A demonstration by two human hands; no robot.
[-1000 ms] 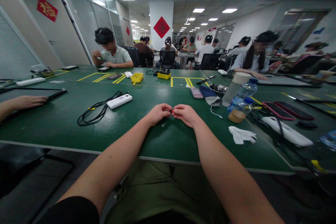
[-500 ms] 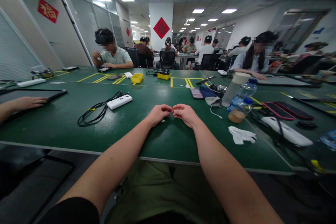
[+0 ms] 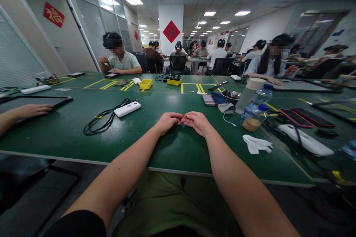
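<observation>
Above the green table [image 3: 178,155], my left hand [image 3: 169,123] and my right hand [image 3: 197,122] meet at the fingertips. A tiny red-orange piece [image 3: 186,117] shows at the fingertips of my right hand, pinched there. The fingers of my left hand are closed on something small and dark, too small to name, right beside the red-orange piece. Whether the two small things touch cannot be made out.
To the left lie a white power bank [image 3: 127,109] and a coiled black cable [image 3: 97,122]. Right are a white cloth [image 3: 258,144], bottles [image 3: 251,118], phones and a metal bowl [image 3: 231,94]. Yellow trays [image 3: 145,84] stand farther back. Another person's hand [image 3: 37,110] rests at far left.
The red-orange piece shows more clearly between my fingers, and my fingertips have shifted slightly. A small white bit under my left hand no longer shows. The view has moved a little.
</observation>
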